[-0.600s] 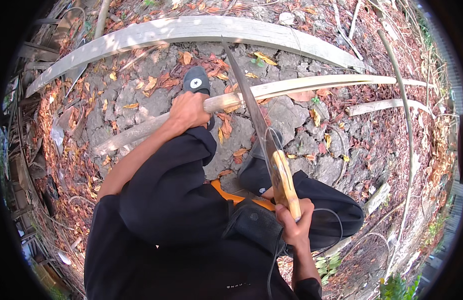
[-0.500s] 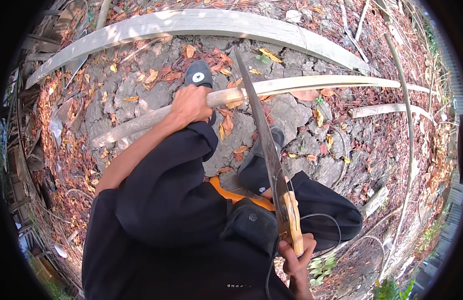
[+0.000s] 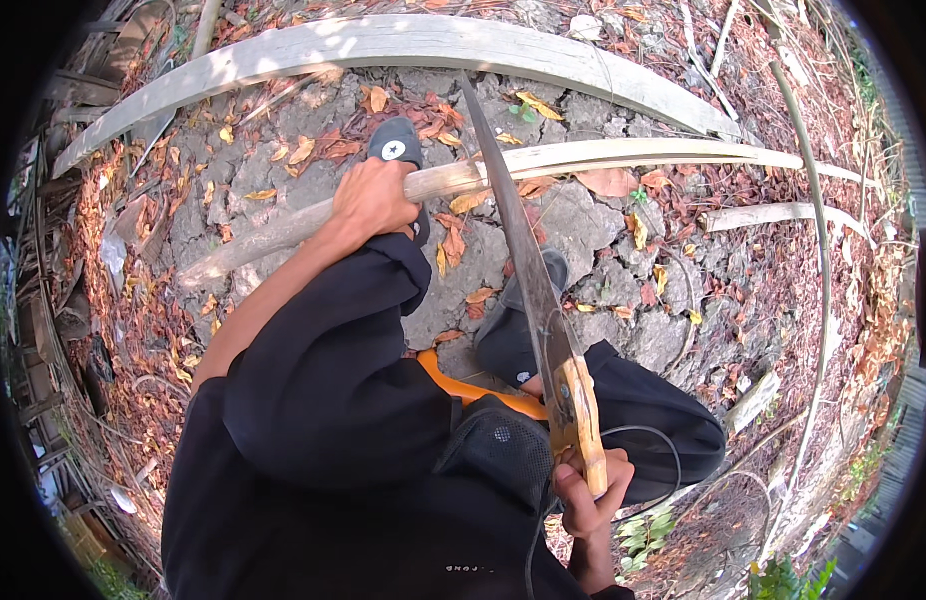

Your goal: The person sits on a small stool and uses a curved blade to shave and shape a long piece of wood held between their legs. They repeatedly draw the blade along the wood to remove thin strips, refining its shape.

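Note:
My left hand (image 3: 375, 199) is wrapped round a wooden pole (image 3: 273, 243), with bark on the near-left part and a pale, stripped part (image 3: 623, 153) running off to the right. In my right hand (image 3: 590, 500) is the light wooden handle of a handsaw (image 3: 518, 235), held near my lap. Its long, dark, tapering blade points away from me and crosses the pole just right of my left hand, where the bark ends. Whether the teeth have cut into the wood cannot be made out. My left foot in a dark shoe (image 3: 394, 145) is just beyond the hand.
A long grey plank (image 3: 353, 42) lies across the far ground. To the right are a shorter pale stick (image 3: 763, 215) and a thin upright-running branch (image 3: 818, 230). Cracked dry soil (image 3: 573, 215) carries many fallen leaves. Something orange (image 3: 463, 385) shows beneath me.
The saw has slid slightly toward the far left along its length, my right hand rising with it. My left hand and the pole have shifted a little left and away.

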Motion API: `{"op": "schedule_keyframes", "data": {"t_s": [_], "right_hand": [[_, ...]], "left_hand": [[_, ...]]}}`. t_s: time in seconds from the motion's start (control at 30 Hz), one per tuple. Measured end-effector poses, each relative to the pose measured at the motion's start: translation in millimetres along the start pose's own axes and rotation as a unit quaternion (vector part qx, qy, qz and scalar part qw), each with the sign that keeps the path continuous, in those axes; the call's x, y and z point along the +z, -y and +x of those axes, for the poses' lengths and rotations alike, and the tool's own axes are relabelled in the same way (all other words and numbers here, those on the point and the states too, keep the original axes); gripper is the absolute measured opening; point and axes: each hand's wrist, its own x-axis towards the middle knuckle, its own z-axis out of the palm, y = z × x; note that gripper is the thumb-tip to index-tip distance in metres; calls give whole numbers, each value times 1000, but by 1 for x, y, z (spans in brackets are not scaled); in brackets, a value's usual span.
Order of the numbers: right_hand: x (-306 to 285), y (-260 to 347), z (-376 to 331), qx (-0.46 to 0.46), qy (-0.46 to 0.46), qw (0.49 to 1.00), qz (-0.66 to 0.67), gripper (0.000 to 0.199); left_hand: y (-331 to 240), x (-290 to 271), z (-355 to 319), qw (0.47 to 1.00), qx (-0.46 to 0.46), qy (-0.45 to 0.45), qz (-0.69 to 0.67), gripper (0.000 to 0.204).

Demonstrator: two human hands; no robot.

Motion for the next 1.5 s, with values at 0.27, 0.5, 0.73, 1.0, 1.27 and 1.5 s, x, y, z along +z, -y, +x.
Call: {"op": "schedule_keyframes", "data": {"t_s": [0.27, 0.5, 0.73, 1.0, 1.27, 1.5], "right_hand": [[16, 11, 49, 8, 30, 999, -12, 27], [26, 2, 31, -78, 43, 995, -55, 30], [18, 16, 56, -34, -26, 997, -70, 31], [4, 2, -20, -15, -86, 993, -83, 24], [44, 3, 47, -42, -44, 992, -110, 25], [28, -8, 61, 22, -27, 999, -15, 31]], "left_hand": [[1, -7, -8, 994, 36, 103, -16, 38], [-10, -13, -10, 988, 10, 154, -33, 37], [4, 0, 0, 981, 17, 175, -78, 38], [-3, -12, 1, 975, 7, 213, -68, 41], [0, -10, -1, 972, -16, 227, -53, 38], [11, 1, 12, 950, -38, 286, -115, 33]]}}
